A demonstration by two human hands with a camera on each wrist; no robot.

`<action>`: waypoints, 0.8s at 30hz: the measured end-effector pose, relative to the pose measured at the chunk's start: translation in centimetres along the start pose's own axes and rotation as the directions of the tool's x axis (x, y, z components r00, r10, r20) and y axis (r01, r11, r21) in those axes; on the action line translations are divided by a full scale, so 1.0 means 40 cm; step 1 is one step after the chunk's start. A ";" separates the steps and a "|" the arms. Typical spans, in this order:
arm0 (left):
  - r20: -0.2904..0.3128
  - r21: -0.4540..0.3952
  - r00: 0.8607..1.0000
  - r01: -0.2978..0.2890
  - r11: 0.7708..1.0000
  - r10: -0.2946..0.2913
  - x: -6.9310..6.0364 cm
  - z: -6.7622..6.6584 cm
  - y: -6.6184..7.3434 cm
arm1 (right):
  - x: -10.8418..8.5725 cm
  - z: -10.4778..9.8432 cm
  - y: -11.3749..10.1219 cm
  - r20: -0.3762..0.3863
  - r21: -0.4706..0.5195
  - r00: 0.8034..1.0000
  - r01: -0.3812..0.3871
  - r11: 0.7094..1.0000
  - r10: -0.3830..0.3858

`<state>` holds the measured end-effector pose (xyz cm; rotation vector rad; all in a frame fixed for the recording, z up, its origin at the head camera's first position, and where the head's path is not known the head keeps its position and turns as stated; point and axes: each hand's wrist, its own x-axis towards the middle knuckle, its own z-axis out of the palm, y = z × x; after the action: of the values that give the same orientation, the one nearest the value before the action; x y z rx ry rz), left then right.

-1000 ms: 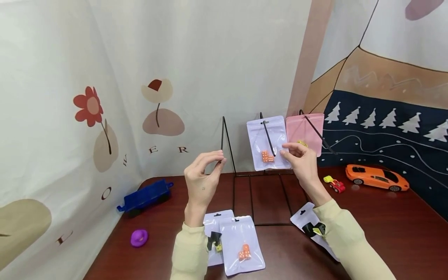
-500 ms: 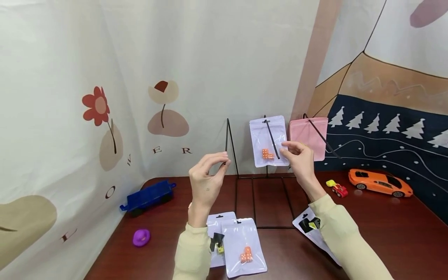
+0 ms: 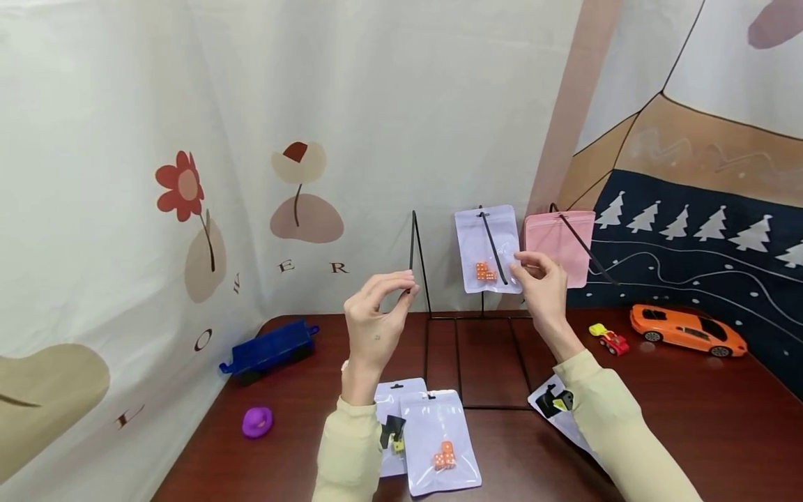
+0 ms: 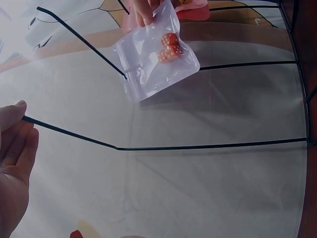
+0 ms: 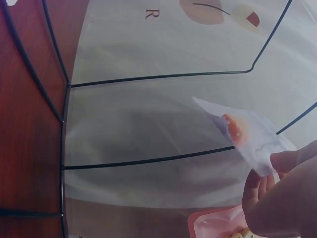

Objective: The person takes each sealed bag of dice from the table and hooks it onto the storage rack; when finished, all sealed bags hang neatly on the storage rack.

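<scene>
In the head view my left hand [image 3: 376,321] pinches the front tip of the left prong of a black wire display rack [image 3: 495,407]; this prong [image 4: 69,132] carries no pouch. A pale lavender zip pouch [image 3: 470,240] with several orange dice [image 3: 483,272] hangs by its slot on the middle prong. My right hand [image 3: 544,289] pinches that pouch's lower right edge between thumb and fingers. From the right wrist, the pouch [image 5: 257,148] looks tilted and bent. A pink pouch [image 3: 574,251] hangs on the right prong, partly behind my right hand.
On the brown table [image 3: 301,432] lie two overlapping lavender pouches [image 3: 461,411] and another pouch [image 3: 552,401] under my right forearm. Around them are a blue toy trailer [image 3: 270,347], purple toy hat [image 3: 257,422], small red-yellow toy vehicle [image 3: 610,340] and orange toy car [image 3: 686,331].
The lavender pouch has slid back along the middle prong, with my right hand still on its edge. My left hand keeps its pinch. The head view has shifted slightly.
</scene>
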<state>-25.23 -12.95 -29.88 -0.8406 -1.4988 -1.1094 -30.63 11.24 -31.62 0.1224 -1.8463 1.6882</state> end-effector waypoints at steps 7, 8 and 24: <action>0.003 -0.004 1.000 0.008 1.000 -0.008 -0.002 0.002 0.001 | -0.022 -0.020 -0.040 -0.008 0.081 1.000 0.024 0.996 -0.024; 0.003 -0.009 1.000 0.011 1.000 -0.011 -0.002 0.002 0.001 | -0.023 -0.025 -0.040 -0.002 0.098 1.000 0.022 0.995 -0.022; 0.007 -0.002 1.000 0.021 1.000 -0.021 -0.002 0.001 0.004 | -0.063 -0.145 -0.008 0.009 -0.135 0.994 0.112 0.985 -0.111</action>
<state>-25.09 -12.87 -29.94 -0.8324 -1.5159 -1.1249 -26.26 15.70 -32.68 0.1678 -1.9121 1.4835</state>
